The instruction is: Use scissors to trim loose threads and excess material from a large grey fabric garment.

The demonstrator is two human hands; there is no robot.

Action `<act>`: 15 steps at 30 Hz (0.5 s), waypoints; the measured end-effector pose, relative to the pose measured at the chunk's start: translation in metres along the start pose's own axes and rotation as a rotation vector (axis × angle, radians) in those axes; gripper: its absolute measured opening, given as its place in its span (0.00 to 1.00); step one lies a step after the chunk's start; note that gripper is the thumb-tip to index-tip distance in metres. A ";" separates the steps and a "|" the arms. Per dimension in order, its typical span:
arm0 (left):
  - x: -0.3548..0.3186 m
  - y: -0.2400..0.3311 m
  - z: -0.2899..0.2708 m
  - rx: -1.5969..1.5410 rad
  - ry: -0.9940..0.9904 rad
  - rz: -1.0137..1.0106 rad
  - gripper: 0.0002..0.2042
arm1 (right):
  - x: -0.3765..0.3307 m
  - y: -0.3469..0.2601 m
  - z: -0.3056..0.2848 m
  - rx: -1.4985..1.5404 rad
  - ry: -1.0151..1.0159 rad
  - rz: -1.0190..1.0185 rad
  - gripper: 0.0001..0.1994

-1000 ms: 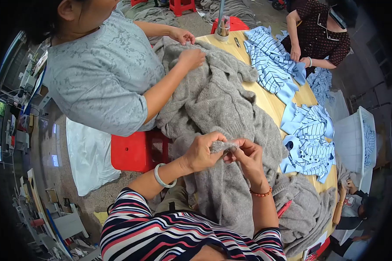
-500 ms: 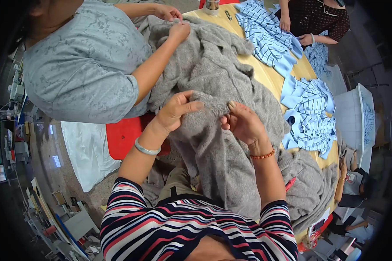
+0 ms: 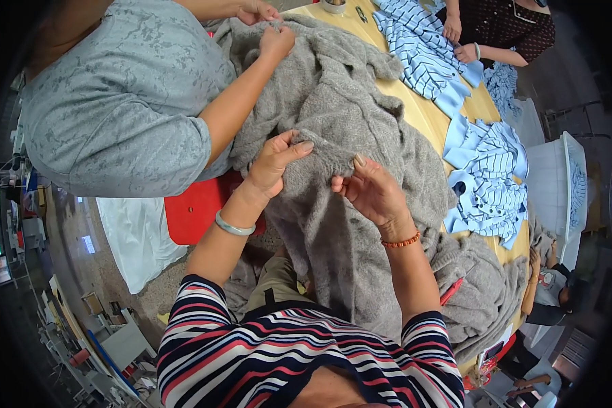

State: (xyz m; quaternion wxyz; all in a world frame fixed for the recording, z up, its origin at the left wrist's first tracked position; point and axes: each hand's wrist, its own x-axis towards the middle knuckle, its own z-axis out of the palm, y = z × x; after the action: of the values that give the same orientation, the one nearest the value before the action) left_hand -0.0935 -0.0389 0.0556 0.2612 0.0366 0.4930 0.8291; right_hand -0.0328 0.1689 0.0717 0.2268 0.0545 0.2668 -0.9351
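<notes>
A large grey-brown knitted garment (image 3: 347, 109) spreads over the table and hangs down over my lap. My left hand (image 3: 277, 162) pinches its edge between thumb and fingers. Opposite it, my right hand (image 3: 374, 190) grips the same edge between thumb and forefinger, the other fingers curled. Between both hands a short stretch of the knit is held up. At the far left, a co-worker in a grey patterned top (image 3: 129, 102) has both hands on the far part of the grey knit; what those fingertips hold is too small to make out.
Blue striped garments (image 3: 486, 160) lie along the table's right side, where another person's hands work at the far end. A second grey knit heap (image 3: 476, 285) with a red tool (image 3: 451, 291) is right of me. A red stool (image 3: 190, 212) and white sheet (image 3: 139, 238) are at left.
My right hand has shifted slightly left and my hands are a little closer together, still on the knit's edge. The whole view has shifted slightly.
</notes>
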 end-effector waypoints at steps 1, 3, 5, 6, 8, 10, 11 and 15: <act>-0.001 0.000 0.002 -0.027 -0.005 -0.007 0.12 | 0.002 -0.001 0.001 -0.017 -0.011 0.001 0.07; -0.003 0.000 0.003 -0.045 -0.008 0.008 0.12 | -0.001 -0.002 0.003 -0.054 -0.006 -0.008 0.07; -0.002 -0.010 -0.005 -0.009 -0.026 -0.029 0.12 | -0.005 -0.003 -0.006 -0.094 0.000 -0.020 0.07; -0.001 -0.012 -0.008 0.024 -0.039 -0.007 0.11 | -0.005 -0.003 -0.020 -0.123 -0.023 -0.025 0.07; -0.004 -0.011 -0.008 0.002 -0.048 -0.018 0.11 | -0.010 -0.003 -0.027 -0.178 0.030 -0.023 0.06; -0.006 -0.005 -0.002 -0.037 -0.071 -0.050 0.08 | -0.012 -0.005 -0.032 -0.190 0.026 -0.028 0.06; -0.005 -0.004 -0.002 -0.034 -0.071 -0.043 0.08 | -0.013 -0.006 -0.033 -0.195 0.033 -0.028 0.07; 0.002 -0.005 -0.004 0.011 -0.048 -0.064 0.07 | -0.014 -0.009 -0.036 -0.282 0.160 -0.017 0.07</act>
State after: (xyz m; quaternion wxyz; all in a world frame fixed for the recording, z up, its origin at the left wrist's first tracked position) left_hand -0.0946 -0.0390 0.0488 0.2991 0.0419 0.4922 0.8164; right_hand -0.0248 0.2008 0.0484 0.2024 0.0941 0.4131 -0.8829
